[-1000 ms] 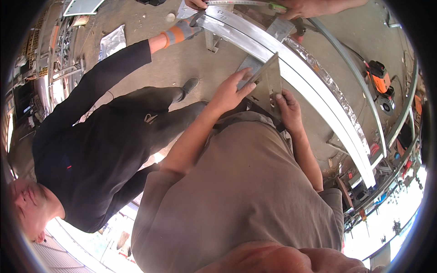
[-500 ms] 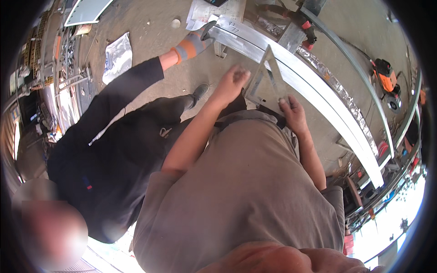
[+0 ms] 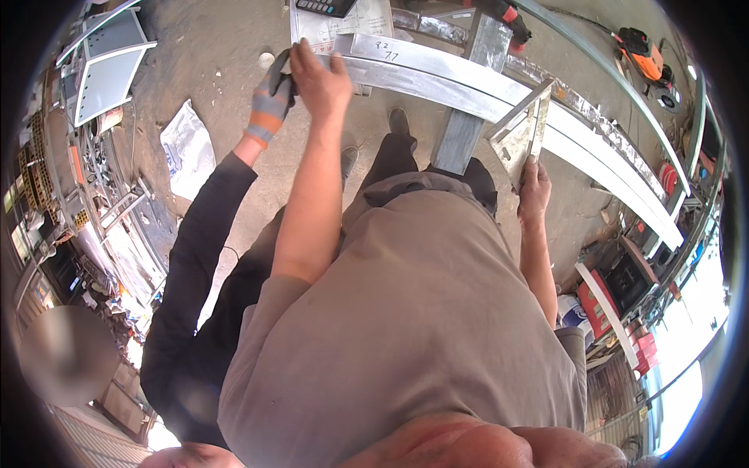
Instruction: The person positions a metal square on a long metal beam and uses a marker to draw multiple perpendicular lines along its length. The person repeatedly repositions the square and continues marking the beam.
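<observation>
Set square (image 3: 537, 129), in the right hand (image 3: 534, 191): beige-grey, mottled.
Curved bar (image 3: 437, 82), right of the left hand (image 3: 321, 86): silver-white, dark lengthwise line, black handwritten marks.
Crosspiece (image 3: 460, 136), left of the right hand: dull grey.
Co-worker's glove (image 3: 269, 109), just beside the left hand: grey, orange bands, blackish at the fingers; sleeve (image 3: 207, 210) behind it black.
Sack (image 3: 187, 152), well left of the left hand: white, blue print.
Calculator (image 3: 326, 6), beyond the left hand: black.
Power tool (image 3: 644, 56), well beyond the right hand: orange and black.
</observation>
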### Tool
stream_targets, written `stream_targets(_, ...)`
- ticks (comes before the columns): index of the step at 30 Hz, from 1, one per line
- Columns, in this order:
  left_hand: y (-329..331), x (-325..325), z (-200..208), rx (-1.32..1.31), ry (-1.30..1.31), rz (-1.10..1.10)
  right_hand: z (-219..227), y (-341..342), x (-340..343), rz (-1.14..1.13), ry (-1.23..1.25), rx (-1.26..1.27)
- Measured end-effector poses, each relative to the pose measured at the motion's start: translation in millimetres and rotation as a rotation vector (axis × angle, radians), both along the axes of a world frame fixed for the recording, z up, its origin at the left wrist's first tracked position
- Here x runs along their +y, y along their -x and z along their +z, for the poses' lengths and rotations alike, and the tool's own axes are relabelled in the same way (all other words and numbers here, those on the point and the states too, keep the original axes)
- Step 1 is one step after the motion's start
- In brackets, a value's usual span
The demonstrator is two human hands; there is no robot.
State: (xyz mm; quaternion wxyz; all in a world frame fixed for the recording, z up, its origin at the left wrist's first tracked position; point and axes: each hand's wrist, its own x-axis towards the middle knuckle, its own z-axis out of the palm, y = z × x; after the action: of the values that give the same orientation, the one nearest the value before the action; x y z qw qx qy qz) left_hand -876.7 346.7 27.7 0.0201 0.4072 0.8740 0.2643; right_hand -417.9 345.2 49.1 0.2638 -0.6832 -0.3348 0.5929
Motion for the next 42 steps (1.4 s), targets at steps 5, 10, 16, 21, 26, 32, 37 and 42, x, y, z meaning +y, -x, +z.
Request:
stream_targets(5, 35, -8, -2, -0.403, 0.182, 0.192, 2, 9, 11, -0.073, 0.008, -0.072)
stream_targets(10, 28, -19, -10, -0.447, 0.103, 0.193, -1, 22, 22, -0.089, -0.035, -0.150)
stream_targets(16, 9, -15, -7, -0.515, 0.062, 0.120, -7, 31, 33, -0.116, -0.030, -0.149)
stream_targets(21, -8, -6, -2, -0.600, 0.123, 0.053, -6, 36, 37, -0.089, -0.038, -0.215)
stream_targets(26, -8, -8, -4, -0.668, 0.138, -0.003, -8, 39, 35, -0.109, -0.032, -0.231)
stream_targets(32, -1, -8, -17, -0.818, 0.018, -0.050, -17, 41, 36, -0.122, 0.000, -0.232)
stream_targets(37, 3, -10, -20, -0.842, 0.027, -0.066, -23, 47, 34, -0.094, 0.014, -0.246)
stream_targets(42, -4, -8, -16, -0.813, 0.043, -0.065, -28, 44, 34, -0.089, 0.036, -0.277)
